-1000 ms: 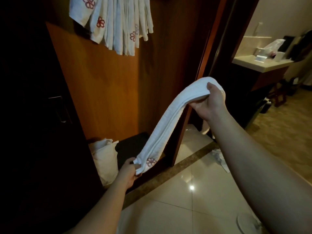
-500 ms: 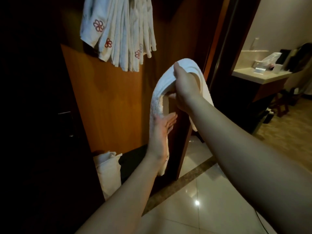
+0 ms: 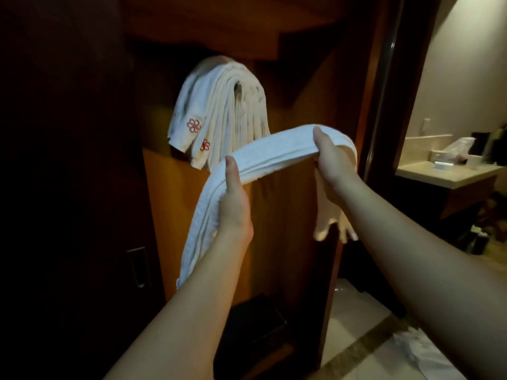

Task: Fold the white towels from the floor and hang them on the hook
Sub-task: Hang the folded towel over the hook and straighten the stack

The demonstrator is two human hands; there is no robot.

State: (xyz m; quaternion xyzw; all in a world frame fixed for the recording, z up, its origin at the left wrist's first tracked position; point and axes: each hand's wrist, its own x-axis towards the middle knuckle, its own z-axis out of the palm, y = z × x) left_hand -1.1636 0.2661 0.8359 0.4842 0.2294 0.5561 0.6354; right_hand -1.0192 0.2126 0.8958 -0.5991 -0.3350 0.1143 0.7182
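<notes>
The hook is buried under the hanging towels [image 3: 219, 105]. The folded towel [image 3: 274, 152] covers both hands' fingers. Items on the desk [image 3: 444, 174] are too dim to identify.

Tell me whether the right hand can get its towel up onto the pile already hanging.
Probably yes. The right hand grips the folded towel just below and in front of the hanging towels, with nothing between them. The left hand holds the other side.
</notes>
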